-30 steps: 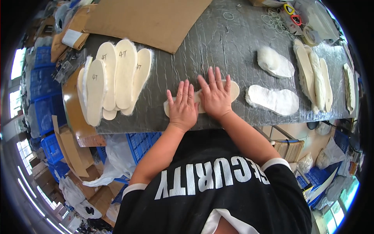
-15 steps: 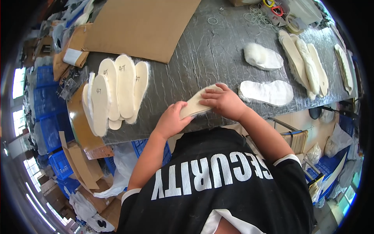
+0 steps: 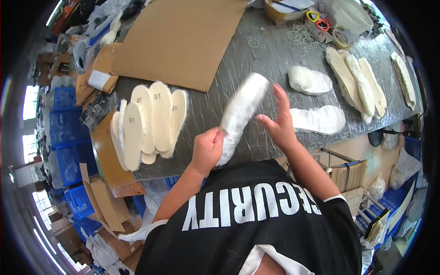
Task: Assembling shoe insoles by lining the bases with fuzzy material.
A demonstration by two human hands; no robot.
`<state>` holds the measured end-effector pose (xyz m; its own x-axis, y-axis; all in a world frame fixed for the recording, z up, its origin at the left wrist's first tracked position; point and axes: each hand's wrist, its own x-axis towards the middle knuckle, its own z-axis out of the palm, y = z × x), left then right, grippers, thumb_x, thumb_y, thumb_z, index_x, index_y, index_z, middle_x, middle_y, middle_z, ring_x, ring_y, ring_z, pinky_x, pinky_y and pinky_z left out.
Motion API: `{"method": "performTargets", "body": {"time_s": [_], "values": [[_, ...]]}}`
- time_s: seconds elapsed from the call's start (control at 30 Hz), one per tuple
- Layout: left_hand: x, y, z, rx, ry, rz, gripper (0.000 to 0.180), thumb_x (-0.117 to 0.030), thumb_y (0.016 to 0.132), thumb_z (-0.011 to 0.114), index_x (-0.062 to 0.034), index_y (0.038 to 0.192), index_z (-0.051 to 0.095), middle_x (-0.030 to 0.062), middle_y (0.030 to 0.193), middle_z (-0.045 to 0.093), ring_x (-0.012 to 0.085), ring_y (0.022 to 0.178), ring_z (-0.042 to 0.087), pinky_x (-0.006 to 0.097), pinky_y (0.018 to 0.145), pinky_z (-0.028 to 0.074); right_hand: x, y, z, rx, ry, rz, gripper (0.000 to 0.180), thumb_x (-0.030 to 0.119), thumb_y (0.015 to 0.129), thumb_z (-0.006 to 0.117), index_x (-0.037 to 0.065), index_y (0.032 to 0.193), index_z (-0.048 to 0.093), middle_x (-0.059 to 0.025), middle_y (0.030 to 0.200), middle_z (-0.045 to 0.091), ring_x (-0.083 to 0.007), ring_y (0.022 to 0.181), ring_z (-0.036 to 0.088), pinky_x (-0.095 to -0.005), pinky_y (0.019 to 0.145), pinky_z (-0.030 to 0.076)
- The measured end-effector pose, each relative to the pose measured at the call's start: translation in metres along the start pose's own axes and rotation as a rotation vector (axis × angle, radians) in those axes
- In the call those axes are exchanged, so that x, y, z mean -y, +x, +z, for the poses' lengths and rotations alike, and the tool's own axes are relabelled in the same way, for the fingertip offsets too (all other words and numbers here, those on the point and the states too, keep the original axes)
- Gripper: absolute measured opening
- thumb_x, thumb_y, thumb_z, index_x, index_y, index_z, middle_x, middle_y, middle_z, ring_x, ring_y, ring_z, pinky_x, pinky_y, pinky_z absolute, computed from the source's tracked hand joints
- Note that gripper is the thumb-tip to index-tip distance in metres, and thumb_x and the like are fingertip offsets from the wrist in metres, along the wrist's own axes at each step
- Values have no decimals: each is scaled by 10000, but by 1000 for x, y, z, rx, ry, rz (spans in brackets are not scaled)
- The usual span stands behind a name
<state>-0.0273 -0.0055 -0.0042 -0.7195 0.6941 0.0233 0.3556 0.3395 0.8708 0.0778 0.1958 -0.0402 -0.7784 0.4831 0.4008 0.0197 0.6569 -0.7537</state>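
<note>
My left hand (image 3: 207, 149) is closed on the lower end of a white fluffy insole (image 3: 243, 105), which stands tilted over the near table edge with its fleece side showing. My right hand (image 3: 278, 123) is apart from it, just to its right, with thumb and fingers spread and nothing in them. Beyond that hand lies a flat white insole (image 3: 321, 120), its left end partly behind the hand. Farther back sits another fluffy white insole (image 3: 310, 80). To the left, several cream insoles (image 3: 160, 117) with handwritten marks lie fanned in an overlapping group.
A brown cardboard sheet (image 3: 178, 41) covers the far left of the dark table (image 3: 206, 110). More insoles (image 3: 357, 82) lie at the right. Rubber bands (image 3: 305, 34), scissors (image 3: 323, 24), tape (image 3: 343, 37) and a clear tub (image 3: 350, 18) are at the back right. Blue crates (image 3: 71, 135) stand at left.
The held insole has been turned from cream side up to fleece side and raised more upright. My right hand has let go of it and opened. The view has shifted slightly.
</note>
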Motion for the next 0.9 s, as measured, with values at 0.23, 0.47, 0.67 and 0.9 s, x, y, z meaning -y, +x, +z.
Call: {"method": "performTargets", "body": {"time_s": [0.23, 0.47, 0.67, 0.9], "values": [[-29, 32, 16, 7, 84, 293, 159, -103, 891, 624, 30, 975, 648, 188, 822, 643, 338, 696, 620, 364, 635, 492, 19, 13, 47, 212, 1094, 532, 771, 397, 908, 590, 106, 1487, 172, -219, 1462, 291, -294, 1311, 390, -403, 1028, 393], [-29, 39, -15, -216, -49, 301, 217, -28, 904, 586, 31, 1112, 601, 142, 1046, 634, 210, 896, 658, 301, 735, 524, 23, 32, 18, 514, 1568, 699, 731, 617, 952, 289, 27, 1357, 441, -174, 1083, 646, -238, 776, 650, -346, 742, 545], [-16, 71, -46, -135, -891, -199, 362, -49, 912, 597, 48, 1239, 477, 93, 1102, 605, 160, 999, 604, 292, 839, 494, 53, 34, 10, 617, 1936, 610, 761, 620, 931, 359, 34, 1417, 351, -216, 1318, 497, -365, 1083, 598, -406, 837, 548], [-29, 79, -48, -134, -880, -242, 293, -81, 882, 661, 66, 1115, 559, 109, 977, 663, 152, 835, 656, 269, 728, 541, 39, 21, 10, 724, 2045, 870, 619, 300, 888, 595, -18, 1376, 388, -247, 1244, 542, -443, 1133, 546, -537, 885, 516]]}}
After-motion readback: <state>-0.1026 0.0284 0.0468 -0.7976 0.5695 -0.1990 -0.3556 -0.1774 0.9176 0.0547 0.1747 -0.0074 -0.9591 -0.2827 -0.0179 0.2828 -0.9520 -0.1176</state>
